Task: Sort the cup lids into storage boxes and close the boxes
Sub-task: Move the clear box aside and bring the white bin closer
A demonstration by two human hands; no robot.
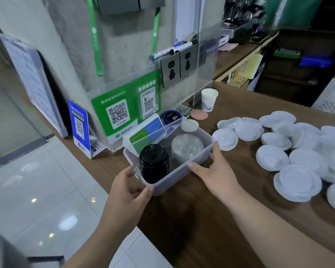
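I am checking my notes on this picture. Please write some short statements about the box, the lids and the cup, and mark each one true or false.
1. The left hand and the right hand both hold the box. True.
2. The black lids lie loose on the counter. False: they are stacked inside the box.
3. Many white lids lie on the counter, right of the box. True.
4. The paper cup lies on its side. False: it stands upright.

box [184, 174] on counter [211, 219], lid stacks [154, 163] in it, loose lids [298, 151] to its right
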